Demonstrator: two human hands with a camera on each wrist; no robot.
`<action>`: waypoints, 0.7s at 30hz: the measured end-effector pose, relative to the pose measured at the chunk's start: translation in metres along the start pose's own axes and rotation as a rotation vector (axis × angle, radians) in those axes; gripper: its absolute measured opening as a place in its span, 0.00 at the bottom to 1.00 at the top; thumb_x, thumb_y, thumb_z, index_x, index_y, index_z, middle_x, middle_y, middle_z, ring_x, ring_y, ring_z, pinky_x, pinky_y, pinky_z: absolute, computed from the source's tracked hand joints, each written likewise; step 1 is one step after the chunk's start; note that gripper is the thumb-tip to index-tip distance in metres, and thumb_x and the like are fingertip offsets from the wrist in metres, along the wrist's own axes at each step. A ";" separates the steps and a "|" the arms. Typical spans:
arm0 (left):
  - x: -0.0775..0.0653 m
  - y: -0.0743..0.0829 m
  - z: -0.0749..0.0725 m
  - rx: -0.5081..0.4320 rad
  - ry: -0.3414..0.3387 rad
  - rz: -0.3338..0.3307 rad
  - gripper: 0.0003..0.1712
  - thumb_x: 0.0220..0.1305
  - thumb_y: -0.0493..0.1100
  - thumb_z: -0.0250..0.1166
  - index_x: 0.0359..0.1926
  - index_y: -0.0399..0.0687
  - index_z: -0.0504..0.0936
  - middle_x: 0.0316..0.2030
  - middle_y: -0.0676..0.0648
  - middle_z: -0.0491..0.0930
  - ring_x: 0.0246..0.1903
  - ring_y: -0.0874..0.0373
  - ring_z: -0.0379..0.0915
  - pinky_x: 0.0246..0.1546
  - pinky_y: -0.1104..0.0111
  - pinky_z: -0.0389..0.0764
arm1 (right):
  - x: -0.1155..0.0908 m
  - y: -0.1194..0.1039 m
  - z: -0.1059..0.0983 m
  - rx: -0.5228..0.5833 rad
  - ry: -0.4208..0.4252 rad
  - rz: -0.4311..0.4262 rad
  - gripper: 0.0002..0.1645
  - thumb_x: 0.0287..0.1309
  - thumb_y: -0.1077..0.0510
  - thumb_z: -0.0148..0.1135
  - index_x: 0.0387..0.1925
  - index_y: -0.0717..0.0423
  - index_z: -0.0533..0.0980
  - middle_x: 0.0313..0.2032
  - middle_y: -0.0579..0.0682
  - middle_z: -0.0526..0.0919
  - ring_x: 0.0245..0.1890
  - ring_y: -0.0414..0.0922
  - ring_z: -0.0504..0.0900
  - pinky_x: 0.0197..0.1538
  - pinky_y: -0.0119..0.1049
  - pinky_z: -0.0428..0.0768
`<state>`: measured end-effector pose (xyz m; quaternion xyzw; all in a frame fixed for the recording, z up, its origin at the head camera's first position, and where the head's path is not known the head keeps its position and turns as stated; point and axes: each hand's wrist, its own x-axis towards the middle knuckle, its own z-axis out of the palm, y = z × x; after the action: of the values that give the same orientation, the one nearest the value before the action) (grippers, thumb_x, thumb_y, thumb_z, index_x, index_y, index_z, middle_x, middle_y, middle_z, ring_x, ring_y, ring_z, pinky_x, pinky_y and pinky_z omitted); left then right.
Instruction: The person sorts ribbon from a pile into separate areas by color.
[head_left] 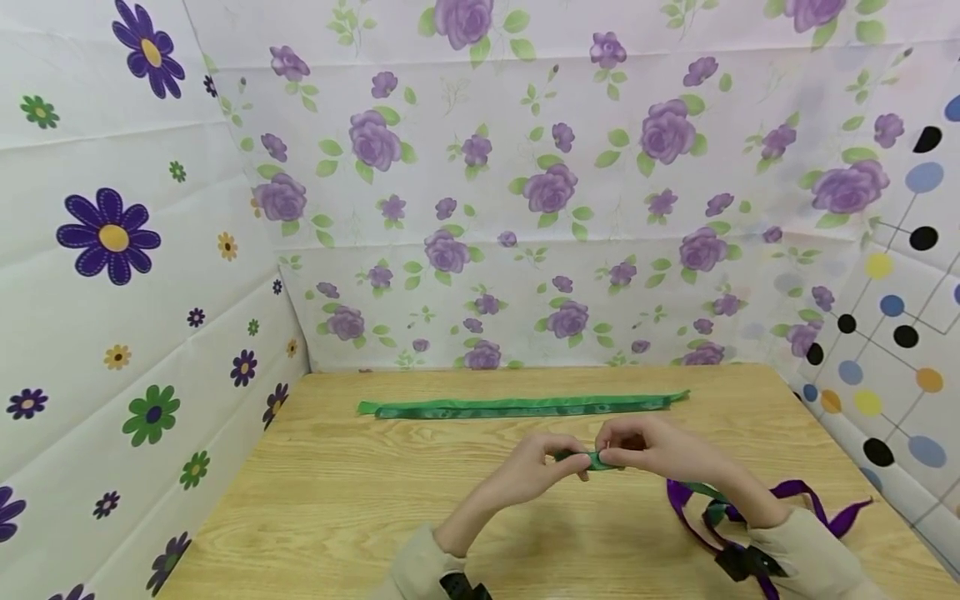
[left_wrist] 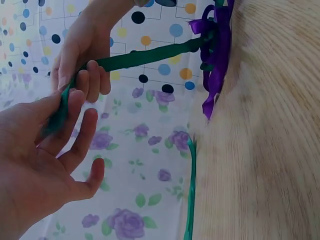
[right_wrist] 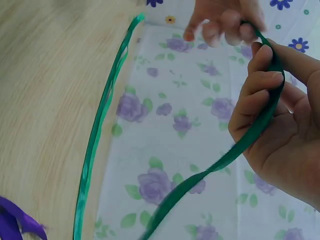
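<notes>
Both hands meet above the middle of the table on one dark green ribbon (right_wrist: 257, 122). My left hand (head_left: 534, 471) pinches its end between thumb and index finger, the other fingers spread loosely in the left wrist view. My right hand (head_left: 660, 450) grips the same ribbon close beside, its fingers curled round it. From the right hand the ribbon slants down to a tangle of purple and green ribbons (left_wrist: 217, 60) on the table. Part of that tangle is hidden under the right forearm in the head view.
Green ribbons (head_left: 525, 408) lie stretched out side by side near the back of the wooden table (head_left: 337, 517). Flowered cloth (head_left: 480, 192) hangs behind the table and on the left, with dotted cloth (head_left: 900, 350) on the right.
</notes>
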<state>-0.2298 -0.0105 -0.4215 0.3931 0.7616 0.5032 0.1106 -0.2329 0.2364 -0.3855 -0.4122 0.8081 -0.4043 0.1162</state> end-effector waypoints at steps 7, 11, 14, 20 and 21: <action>-0.012 -0.010 -0.016 -0.021 0.077 -0.011 0.13 0.72 0.47 0.55 0.38 0.47 0.84 0.30 0.42 0.82 0.33 0.66 0.77 0.38 0.74 0.74 | 0.000 0.014 -0.003 0.050 0.037 -0.035 0.08 0.70 0.60 0.52 0.40 0.53 0.78 0.22 0.54 0.73 0.16 0.40 0.63 0.22 0.35 0.68; -0.022 -0.018 -0.028 -0.006 0.114 -0.023 0.14 0.71 0.48 0.57 0.36 0.45 0.84 0.29 0.43 0.82 0.27 0.66 0.74 0.30 0.74 0.70 | -0.008 0.023 -0.008 0.075 0.055 -0.028 0.08 0.70 0.62 0.52 0.40 0.54 0.78 0.23 0.57 0.70 0.17 0.42 0.61 0.22 0.36 0.67; -0.029 -0.023 -0.039 -0.010 0.147 -0.015 0.14 0.71 0.48 0.57 0.37 0.43 0.83 0.29 0.42 0.81 0.20 0.66 0.67 0.24 0.73 0.64 | -0.013 0.028 -0.010 0.115 0.047 -0.014 0.08 0.70 0.62 0.51 0.40 0.56 0.78 0.24 0.57 0.70 0.18 0.45 0.60 0.23 0.37 0.66; -0.041 -0.028 -0.062 0.000 0.224 0.003 0.12 0.71 0.46 0.57 0.36 0.45 0.83 0.28 0.41 0.81 0.19 0.63 0.64 0.25 0.72 0.65 | -0.023 0.035 -0.016 0.193 0.037 0.001 0.09 0.70 0.64 0.50 0.42 0.60 0.77 0.21 0.56 0.65 0.16 0.48 0.57 0.20 0.40 0.64; -0.043 -0.029 -0.065 0.004 0.234 -0.004 0.12 0.71 0.46 0.57 0.36 0.46 0.83 0.28 0.42 0.81 0.20 0.63 0.64 0.25 0.72 0.65 | -0.025 0.037 -0.017 0.202 0.038 0.002 0.09 0.70 0.64 0.50 0.42 0.61 0.77 0.21 0.57 0.65 0.15 0.49 0.57 0.19 0.41 0.64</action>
<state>-0.2519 -0.0906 -0.4252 0.3306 0.7710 0.5438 0.0212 -0.2468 0.2769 -0.4059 -0.3900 0.7657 -0.4913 0.1420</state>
